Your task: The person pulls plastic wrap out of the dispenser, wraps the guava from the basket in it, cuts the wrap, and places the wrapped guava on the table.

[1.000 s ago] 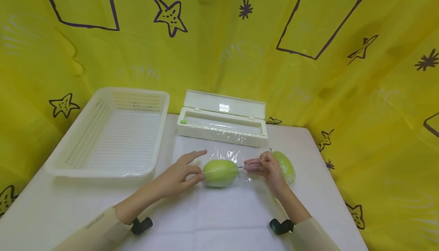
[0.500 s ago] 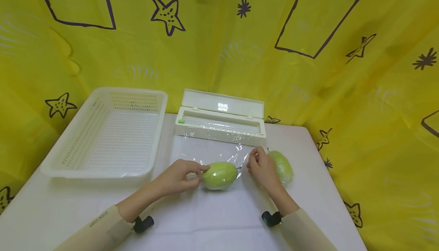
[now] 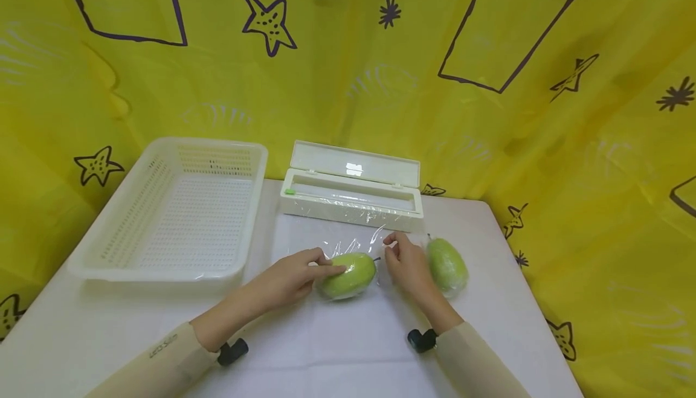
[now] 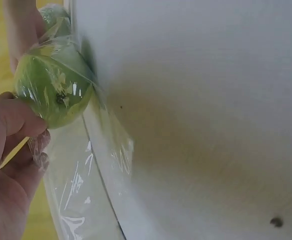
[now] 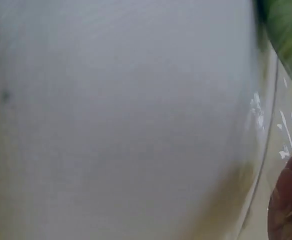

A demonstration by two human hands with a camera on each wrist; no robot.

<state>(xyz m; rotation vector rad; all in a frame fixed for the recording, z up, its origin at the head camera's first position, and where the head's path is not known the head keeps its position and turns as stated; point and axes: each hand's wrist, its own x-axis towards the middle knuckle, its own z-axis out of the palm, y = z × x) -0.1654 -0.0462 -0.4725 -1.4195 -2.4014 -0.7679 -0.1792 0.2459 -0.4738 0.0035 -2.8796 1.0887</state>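
A green pear (image 3: 352,275) lies on its side under clear cling film (image 3: 348,244) in the middle of the table, stem to the right. My left hand (image 3: 290,277) is at its left end, a finger lying over the fruit. The left wrist view shows the left hand (image 4: 11,145) with film gathered between thumb and curled fingers, beside the pear (image 4: 56,92). My right hand (image 3: 408,265), fingers bent, pinches the film just right of the stem. Film crosses those fingertips (image 5: 288,192) in the right wrist view. A second, wrapped pear (image 3: 447,265) lies right of this hand.
Behind the pear stands a cream cling film box (image 3: 352,209), its lid raised, with a roll inside and film drawn out over its front. A white plastic basket (image 3: 163,271) sits at the left. A yellow curtain (image 3: 337,84) hangs behind the table.
My left hand has moved from beside the pear's left end to over it. The right hand has shifted left, away from the second pear. The middle pear has tilted slightly.
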